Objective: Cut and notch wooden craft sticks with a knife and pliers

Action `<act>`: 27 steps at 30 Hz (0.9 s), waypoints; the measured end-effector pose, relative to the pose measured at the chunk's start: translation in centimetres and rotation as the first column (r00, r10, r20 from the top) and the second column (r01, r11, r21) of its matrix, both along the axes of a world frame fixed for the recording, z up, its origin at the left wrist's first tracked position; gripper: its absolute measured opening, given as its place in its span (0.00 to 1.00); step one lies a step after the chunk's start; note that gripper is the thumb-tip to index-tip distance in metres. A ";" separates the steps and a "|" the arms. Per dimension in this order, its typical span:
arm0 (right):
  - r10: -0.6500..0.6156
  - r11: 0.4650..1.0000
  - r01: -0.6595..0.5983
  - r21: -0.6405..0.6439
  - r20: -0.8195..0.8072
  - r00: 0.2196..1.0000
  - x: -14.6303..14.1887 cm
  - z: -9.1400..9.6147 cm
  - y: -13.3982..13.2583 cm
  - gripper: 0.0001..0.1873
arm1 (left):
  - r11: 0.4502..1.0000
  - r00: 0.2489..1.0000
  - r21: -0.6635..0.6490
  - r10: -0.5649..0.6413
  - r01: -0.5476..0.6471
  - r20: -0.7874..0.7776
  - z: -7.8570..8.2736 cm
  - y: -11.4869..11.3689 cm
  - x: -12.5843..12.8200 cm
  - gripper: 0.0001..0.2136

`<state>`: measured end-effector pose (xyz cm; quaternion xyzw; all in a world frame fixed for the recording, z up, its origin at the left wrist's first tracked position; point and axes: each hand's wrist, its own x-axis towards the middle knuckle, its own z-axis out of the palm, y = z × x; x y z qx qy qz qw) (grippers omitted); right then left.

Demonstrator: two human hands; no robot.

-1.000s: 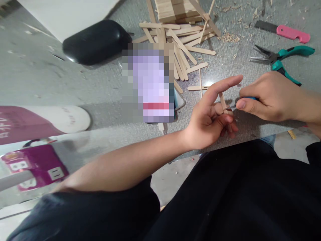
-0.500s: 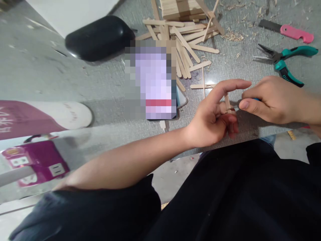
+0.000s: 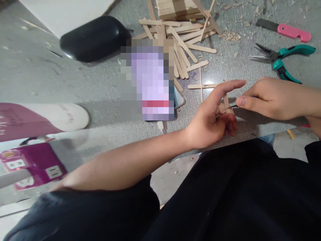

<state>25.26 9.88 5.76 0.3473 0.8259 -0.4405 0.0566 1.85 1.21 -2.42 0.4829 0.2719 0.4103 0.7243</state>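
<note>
My left hand [image 3: 207, 122] is closed on a wooden craft stick [image 3: 226, 99] near the table's front edge, its index finger stretched out to the right. In my right hand [image 3: 272, 97] is a thin, dark-shafted tool [image 3: 233, 106]; most of its handle is hidden in the fist. The tool's fine tip meets the stick beside my left fingers. Just behind my left hand lies a craft stick with a small slot [image 3: 195, 86], with a thin wooden strip [image 3: 201, 78] across it.
Loose craft sticks [image 3: 184, 47] and a stacked bundle [image 3: 179, 10] lie at the back. Teal-handled pliers [image 3: 277, 57] and a pink-handled folding saw [image 3: 292, 31] sit at right. A blurred-out phone [image 3: 152, 77], a black case [image 3: 95, 38] and a purple power socket [image 3: 43, 162] are leftward.
The whole view has shifted slightly. My right hand has turned a little, and the tool's dark shaft shows more clearly at the stick. My left hand keeps its hold.
</note>
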 end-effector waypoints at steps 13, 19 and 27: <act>-0.033 0.977 0.052 -0.205 0.095 0.995 -0.1 0.7 0.8 0.50 | 0.999 0.999 0.006 0.035 -0.035 0.041 0.2 0.1 0.4 0.30; -0.047 0.988 0.056 0.147 -0.065 0.997 0.1 0.6 0.2 0.45 | 0.983 0.995 0.160 0.096 -0.095 0.001 -1.6 0.2 0.5 0.31; 0.033 0.943 -0.027 0.331 -0.014 0.999 0.4 -0.4 0.1 0.42 | 0.991 0.996 0.124 0.037 -0.046 0.076 -1.0 0.4 0.2 0.32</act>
